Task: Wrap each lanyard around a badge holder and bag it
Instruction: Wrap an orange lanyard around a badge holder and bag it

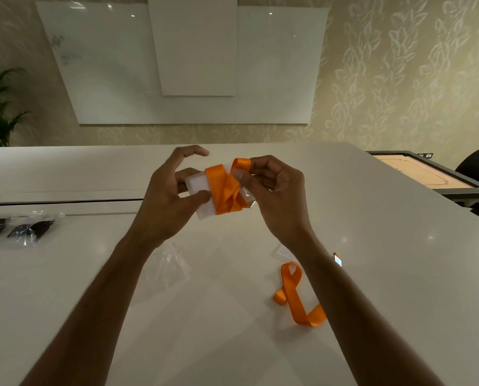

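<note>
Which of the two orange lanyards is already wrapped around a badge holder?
The orange lanyard held up between both hands, wound around the white badge holder. The other orange lanyard lies loose on the table by the right forearm.

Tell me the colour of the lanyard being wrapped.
Orange lanyard, clearest in the head view.

A wrapped badge holder [202, 195] is being held above the table [372, 246] between both hands. A loose lanyard [296, 296] is lying nearer, to the right; bagged items [18, 228] are lying far left.

Leaf-pattern wall [399, 65] w/ whiteboard [107, 65] — white table [65, 274], carrom board [422, 174] right.
</note>
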Available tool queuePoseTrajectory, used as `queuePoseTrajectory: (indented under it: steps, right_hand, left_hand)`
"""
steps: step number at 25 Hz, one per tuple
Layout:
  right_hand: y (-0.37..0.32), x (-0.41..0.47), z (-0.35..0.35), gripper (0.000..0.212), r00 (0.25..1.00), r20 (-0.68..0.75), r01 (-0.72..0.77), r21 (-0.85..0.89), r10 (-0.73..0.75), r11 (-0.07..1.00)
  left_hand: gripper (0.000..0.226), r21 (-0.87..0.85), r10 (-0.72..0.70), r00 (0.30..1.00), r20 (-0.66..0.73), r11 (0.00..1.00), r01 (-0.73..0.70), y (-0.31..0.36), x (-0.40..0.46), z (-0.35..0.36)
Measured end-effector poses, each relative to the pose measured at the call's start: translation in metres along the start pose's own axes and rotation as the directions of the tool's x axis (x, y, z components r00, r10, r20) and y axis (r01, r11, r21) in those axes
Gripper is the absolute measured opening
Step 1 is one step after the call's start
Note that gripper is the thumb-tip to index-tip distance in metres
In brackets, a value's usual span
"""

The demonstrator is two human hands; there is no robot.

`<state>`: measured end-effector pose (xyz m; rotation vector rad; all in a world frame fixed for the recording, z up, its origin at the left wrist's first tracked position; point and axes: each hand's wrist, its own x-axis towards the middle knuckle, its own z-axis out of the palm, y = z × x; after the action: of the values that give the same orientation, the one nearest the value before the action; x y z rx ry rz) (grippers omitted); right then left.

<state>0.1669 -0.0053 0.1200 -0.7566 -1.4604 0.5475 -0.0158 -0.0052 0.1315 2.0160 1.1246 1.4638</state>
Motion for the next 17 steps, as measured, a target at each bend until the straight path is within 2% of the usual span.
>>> queuePoseTrajectory:
  steps: [3, 6, 11, 14, 17]
  right_hand:
    - [0.0, -0.004, 0.004, 0.012, 0.995, -0.103, 0.003, -0.001, -0.003, 1.0]
    - [-0.001, -0.006, 0.007, 0.011, 0.982, -0.165, 0.07, -0.139, -0.093, 0.988]
    - [0.0, -0.004, 0.005, 0.014, 0.983, -0.118, 0.102, -0.279, -0.14, 0.955]
    - [0.002, 0.001, 0.003, 0.01, 0.998, -0.057, 0.02, -0.194, -0.032, 0.981]
    - [0.004, 0.002, 0.003, 0.014, 0.999, 0.022, -0.041, -0.062, 0.042, 0.997]
  left_hand:
    - [0.038, -0.065, 0.02, 0.999, 0.043, 0.998, -0.017, 0.001, -0.002, 0.004]
    - [0.033, -0.12, -0.011, 1.0, -0.022, 0.993, 0.008, -0.001, -0.003, 0.011]
    - [0.024, -0.208, -0.045, 0.992, -0.121, 0.978, 0.019, 0.001, -0.003, 0.014]
    - [0.026, -0.196, -0.031, 0.988, -0.148, 0.981, 0.002, 0.002, -0.004, 0.015]
    - [0.029, -0.133, 0.043, 0.986, -0.162, 0.989, -0.065, 0.003, -0.002, 0.015]
